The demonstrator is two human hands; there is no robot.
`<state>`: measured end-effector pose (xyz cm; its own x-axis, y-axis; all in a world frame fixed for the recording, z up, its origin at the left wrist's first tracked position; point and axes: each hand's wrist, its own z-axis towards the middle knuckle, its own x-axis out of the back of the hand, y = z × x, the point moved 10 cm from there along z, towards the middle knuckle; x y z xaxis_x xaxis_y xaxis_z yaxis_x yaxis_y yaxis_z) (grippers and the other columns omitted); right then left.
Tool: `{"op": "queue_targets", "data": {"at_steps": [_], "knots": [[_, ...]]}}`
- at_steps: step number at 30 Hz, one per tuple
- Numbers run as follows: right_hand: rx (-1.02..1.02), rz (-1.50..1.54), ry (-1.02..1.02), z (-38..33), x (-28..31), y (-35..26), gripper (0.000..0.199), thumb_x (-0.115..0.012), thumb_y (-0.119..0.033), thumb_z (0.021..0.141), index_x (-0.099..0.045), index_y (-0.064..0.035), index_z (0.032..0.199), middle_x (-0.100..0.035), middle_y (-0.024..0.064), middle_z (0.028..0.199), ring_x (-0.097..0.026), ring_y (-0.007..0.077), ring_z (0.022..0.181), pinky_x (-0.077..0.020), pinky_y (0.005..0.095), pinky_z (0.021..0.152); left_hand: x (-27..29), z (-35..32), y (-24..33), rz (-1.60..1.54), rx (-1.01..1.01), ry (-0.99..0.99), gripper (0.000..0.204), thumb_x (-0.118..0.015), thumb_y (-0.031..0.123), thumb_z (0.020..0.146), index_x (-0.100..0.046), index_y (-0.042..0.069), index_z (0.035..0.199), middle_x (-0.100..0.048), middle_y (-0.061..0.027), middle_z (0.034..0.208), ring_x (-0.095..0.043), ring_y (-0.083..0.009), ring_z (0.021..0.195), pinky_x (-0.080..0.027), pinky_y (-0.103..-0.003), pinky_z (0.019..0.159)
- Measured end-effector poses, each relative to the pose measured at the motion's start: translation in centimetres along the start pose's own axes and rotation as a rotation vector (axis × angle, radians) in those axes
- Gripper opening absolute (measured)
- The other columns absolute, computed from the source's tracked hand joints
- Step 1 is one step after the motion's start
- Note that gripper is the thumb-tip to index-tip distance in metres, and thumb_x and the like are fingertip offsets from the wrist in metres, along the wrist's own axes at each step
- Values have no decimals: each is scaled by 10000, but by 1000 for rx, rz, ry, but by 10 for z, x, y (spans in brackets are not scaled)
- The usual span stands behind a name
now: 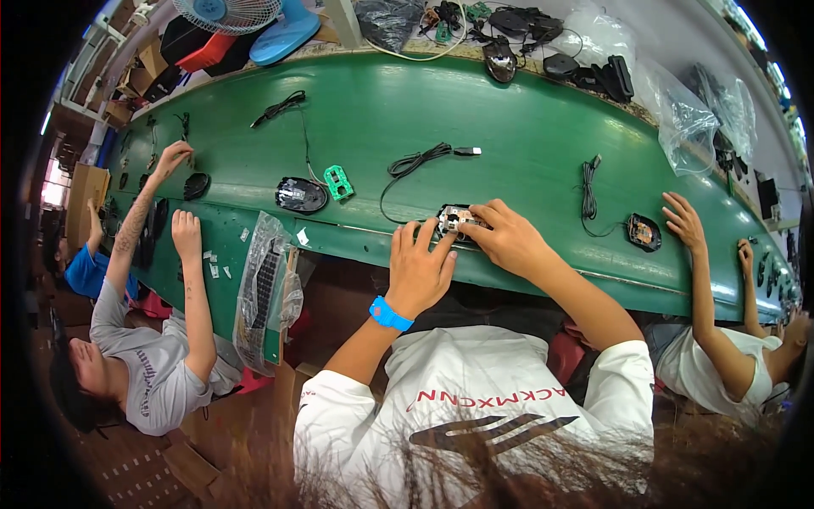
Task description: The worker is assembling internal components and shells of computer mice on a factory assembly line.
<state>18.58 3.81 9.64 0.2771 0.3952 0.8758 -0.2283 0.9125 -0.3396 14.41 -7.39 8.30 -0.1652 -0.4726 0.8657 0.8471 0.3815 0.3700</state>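
Note:
An opened computer mouse with its inner board showing rests on the green belt at its near edge, straight ahead of me. My left hand, wearing a blue wristband, grips its left and near side with the fingertips. From the right, my right hand pinches the mouse, its fingers bent over the board and covering part of it. A black cable runs from the mouse and lies bundled beyond it, ending in a silver USB plug. Whatever lies under my fingertips is hidden.
Left of me lie a black mouse shell and a green circuit board. Another opened mouse sits to the right. Co-workers sit on both sides, hands near the belt. A bagged tray stands beside my left arm.

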Motion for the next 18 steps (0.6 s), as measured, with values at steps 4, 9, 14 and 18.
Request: {"op": "queue_targets", "data": {"at_steps": [4,9,14,18], "knots": [[57,-18,-80,4,-7,-2,355,-670,-96,855,-675,-102,1209,-634,133,1191,-597,312,1049,-560,399,881,-2,0,0,-2,-9,-5,323,-679,180,892,-696,98,1205,-527,-152,1339,-465,-391,1206,-378,-540,1048],[91,-46,-123,5,-10,0,370,-648,-99,861,-676,-92,1230,-640,131,1178,-591,302,1067,-570,384,867,-3,2,3,20,-17,-6,322,-676,175,894,-693,96,1206,-517,-147,1350,-463,-387,1198,-381,-533,1042],[145,-36,-151,2,-10,1,374,-646,-97,857,-673,-77,1229,-645,123,1150,-591,293,1051,-578,370,851,-6,2,6,23,-27,-36,331,-676,181,901,-688,91,1220,-519,-146,1344,-467,-388,1184,-384,-532,1036],[121,-79,-202,2,-14,3,363,-644,-105,857,-672,-70,1217,-645,120,1135,-593,286,1037,-578,368,852,-7,5,5,-23,-10,-56,383,-653,118,870,-675,85,1250,-509,-163,1375,-461,-405,1220,-367,-549,1061]]}}
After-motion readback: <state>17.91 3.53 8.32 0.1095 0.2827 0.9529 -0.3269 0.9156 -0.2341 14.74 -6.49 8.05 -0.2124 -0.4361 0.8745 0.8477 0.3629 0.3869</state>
